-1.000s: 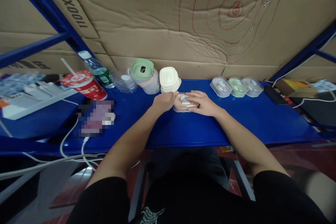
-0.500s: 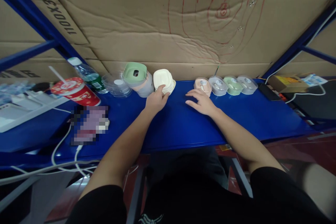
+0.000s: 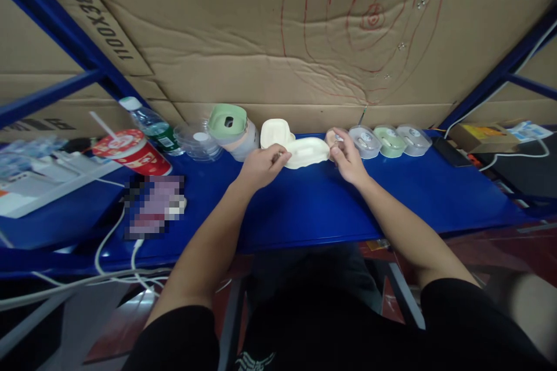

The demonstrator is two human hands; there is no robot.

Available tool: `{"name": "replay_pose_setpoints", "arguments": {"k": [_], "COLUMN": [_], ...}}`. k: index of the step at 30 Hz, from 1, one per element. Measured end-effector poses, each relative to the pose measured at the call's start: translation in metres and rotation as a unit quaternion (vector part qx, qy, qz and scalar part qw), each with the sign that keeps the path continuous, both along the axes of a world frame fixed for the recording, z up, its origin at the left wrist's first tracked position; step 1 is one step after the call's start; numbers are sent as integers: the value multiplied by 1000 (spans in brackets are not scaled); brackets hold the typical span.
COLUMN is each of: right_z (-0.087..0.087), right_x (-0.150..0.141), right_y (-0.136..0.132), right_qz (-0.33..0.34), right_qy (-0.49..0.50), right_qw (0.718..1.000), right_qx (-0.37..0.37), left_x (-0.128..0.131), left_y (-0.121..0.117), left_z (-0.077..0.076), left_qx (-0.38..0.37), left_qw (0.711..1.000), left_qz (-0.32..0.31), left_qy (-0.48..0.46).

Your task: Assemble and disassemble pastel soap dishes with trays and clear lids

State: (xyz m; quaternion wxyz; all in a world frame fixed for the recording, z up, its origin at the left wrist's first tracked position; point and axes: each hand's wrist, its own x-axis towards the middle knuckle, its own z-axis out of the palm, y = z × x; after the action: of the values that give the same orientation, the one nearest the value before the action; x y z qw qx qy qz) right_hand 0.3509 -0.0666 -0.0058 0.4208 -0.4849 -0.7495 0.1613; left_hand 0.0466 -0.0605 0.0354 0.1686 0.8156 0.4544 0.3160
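My left hand [image 3: 260, 167] and my right hand [image 3: 348, 160] each grip one end of a cream plastic tray [image 3: 307, 152], held just above the blue shelf [image 3: 304, 203]. Behind its left end stands the stack of cream trays [image 3: 275, 132]. Right behind my right hand sits a pink lidded box [image 3: 331, 137], first in a row with a grey box [image 3: 364, 141], a green box [image 3: 390, 140] and another grey box [image 3: 413, 139].
A stack of green and pink lids [image 3: 230, 127] and clear lids [image 3: 196, 139] stand left of the cream stack. Further left are a water bottle [image 3: 152, 123], a red cup with straw [image 3: 130, 152], a blurred phone [image 3: 154, 206] with white cables [image 3: 108, 243]. Cardboard [image 3: 278, 40] walls the back.
The pink box went from between my hands to the row at the right. My left hand then took a cream tray off the stack, and both hands now hold it.
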Motion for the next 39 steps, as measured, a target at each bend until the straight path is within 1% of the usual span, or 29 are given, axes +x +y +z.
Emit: {"name": "replay_pose_setpoints", "arguments": {"k": [2,3,5,7,9,11,12,14,16,17,18,20,23,26,28,30,33,34,36,38,39], "right_z": [3,3,2,0,-2,-2,-2,-2,-2,-1,-1,-2,-2,-2,-1,0,2,3,5,7,8], "right_x": [-1,-2,-7,-11,-14,-14,-14,-13,-13,-13,-12,-12,-12,-12,-12,-12,-14,-14,-13,-10,-8], "right_y": [-3,-5,-8,-10,-11,-11,-11,-11,-11,-11,-11,-11,-10,-10,-10,-11,-13,-14,-14,-14,-13], "right_qz": [7,21,59,75,75,78,79,81,82,83,83,85,86,102,128,164,211,207,163,89,55], "right_qy": [-83,-135,-235,-281,-288,-286,-285,-285,-285,-284,-283,-281,-273,-254,-235,-209,-175,-162,-127,-76,-51], "right_qw": [995,987,961,945,943,944,944,944,945,945,945,946,948,952,955,954,945,948,967,989,996], "right_qx": [-55,-86,-136,-149,-147,-148,-148,-145,-140,-138,-138,-140,-143,-134,-127,-137,-178,-181,-151,-86,-52], "left_x": [1,1,1,0,-2,-6,-9,-19,-33,-40,-47,-58,-65,-64,-61,-57,-51,-48,-43,-39,-37], "left_y": [0,1,4,6,7,9,10,14,19,21,23,26,30,30,29,26,21,19,15,9,7], "left_z": [0,-2,-6,-9,-8,-3,0,8,14,16,17,17,15,15,17,19,20,19,17,15,14], "left_qx": [-37,-61,-108,-140,-141,-109,-83,-34,-5,-1,-2,-9,-11,8,32,64,119,132,148,156,161], "left_qw": [996,990,971,957,958,970,976,975,957,947,939,931,928,930,928,926,931,936,949,963,969], "left_qz": [-26,-44,-74,-83,-71,-21,26,150,261,299,324,344,353,361,369,372,343,323,273,214,185], "left_qy": [74,119,200,241,238,217,201,161,125,116,115,124,119,71,32,-3,-42,-48,-49,-44,-41]}}
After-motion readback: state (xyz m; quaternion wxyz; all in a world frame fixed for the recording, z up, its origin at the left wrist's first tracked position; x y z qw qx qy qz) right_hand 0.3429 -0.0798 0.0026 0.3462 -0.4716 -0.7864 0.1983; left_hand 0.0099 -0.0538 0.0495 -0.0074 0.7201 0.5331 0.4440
